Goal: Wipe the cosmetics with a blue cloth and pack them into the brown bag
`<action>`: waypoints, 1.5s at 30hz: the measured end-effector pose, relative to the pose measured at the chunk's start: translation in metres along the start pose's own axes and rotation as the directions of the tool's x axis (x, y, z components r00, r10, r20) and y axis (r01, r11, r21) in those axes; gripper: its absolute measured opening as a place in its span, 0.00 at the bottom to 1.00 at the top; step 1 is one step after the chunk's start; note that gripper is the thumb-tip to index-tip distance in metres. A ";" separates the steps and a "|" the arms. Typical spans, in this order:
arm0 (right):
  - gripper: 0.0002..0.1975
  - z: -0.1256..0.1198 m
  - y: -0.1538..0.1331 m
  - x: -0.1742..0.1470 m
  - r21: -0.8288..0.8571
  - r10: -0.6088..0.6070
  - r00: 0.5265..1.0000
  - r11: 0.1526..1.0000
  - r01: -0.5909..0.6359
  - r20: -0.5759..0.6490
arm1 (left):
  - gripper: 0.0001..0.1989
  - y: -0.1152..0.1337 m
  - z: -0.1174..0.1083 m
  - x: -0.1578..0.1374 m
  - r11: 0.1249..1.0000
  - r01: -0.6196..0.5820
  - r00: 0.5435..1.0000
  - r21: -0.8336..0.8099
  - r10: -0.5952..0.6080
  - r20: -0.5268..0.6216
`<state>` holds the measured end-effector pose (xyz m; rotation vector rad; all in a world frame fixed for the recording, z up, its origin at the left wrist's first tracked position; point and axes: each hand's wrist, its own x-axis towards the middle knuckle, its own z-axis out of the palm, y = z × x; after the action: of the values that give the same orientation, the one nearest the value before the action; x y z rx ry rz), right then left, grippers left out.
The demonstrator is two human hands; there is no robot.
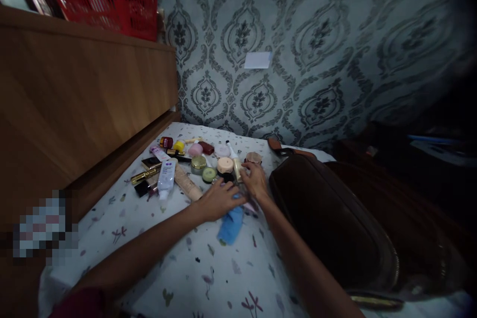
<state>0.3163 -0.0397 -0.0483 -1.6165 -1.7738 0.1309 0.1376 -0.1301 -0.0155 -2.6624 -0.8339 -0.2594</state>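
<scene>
My left hand lies palm down with its fingers apart, over a dark round item and the top end of a blue cloth. Close on its right, my right hand has its fingers bent together at the lower end of a slim cream-coloured bottle with a dark tip. Around them are a peach-lidded jar, a green-lidded jar, a gold-green jar and a beige tube. Behind the right hand sits a round compact. What is under my left palm is hidden.
More cosmetics spread to the left, among them a whitish tube, a gold tube and a pink sponge. A dark brown bag lies on the right. Wooden furniture bearing a red basket stands left; the patterned wall rises behind.
</scene>
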 end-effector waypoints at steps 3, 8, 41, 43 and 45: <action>0.16 -0.005 0.006 0.005 0.011 -0.014 1.000 1.000 0.014 0.001 | 0.14 -0.002 0.006 0.017 0.999 0.018 1.000 0.037 -0.019 0.015; 0.16 -0.006 0.013 0.009 0.023 -0.004 1.000 1.000 0.004 0.004 | 0.14 0.000 0.017 0.038 0.993 0.098 0.995 0.067 -0.098 -0.005; 0.29 0.024 0.020 0.054 0.234 0.478 0.864 0.869 -0.437 -0.158 | 0.23 0.015 -0.008 -0.044 0.952 0.144 0.985 -0.270 -0.111 0.132; 0.29 0.021 0.020 0.052 0.252 0.471 0.869 0.868 -0.427 -0.152 | 0.22 0.019 -0.005 -0.040 0.945 0.200 0.975 -0.258 -0.168 0.143; 0.30 0.019 0.019 0.047 0.268 0.451 0.879 0.875 -0.403 -0.152 | 0.20 0.022 -0.004 -0.037 0.938 0.230 0.970 -0.260 -0.198 0.145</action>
<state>0.3235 0.0138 -0.0516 -1.7572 -1.1696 0.3462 0.1201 -0.1674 -0.0276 -2.8644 -1.2098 -0.2934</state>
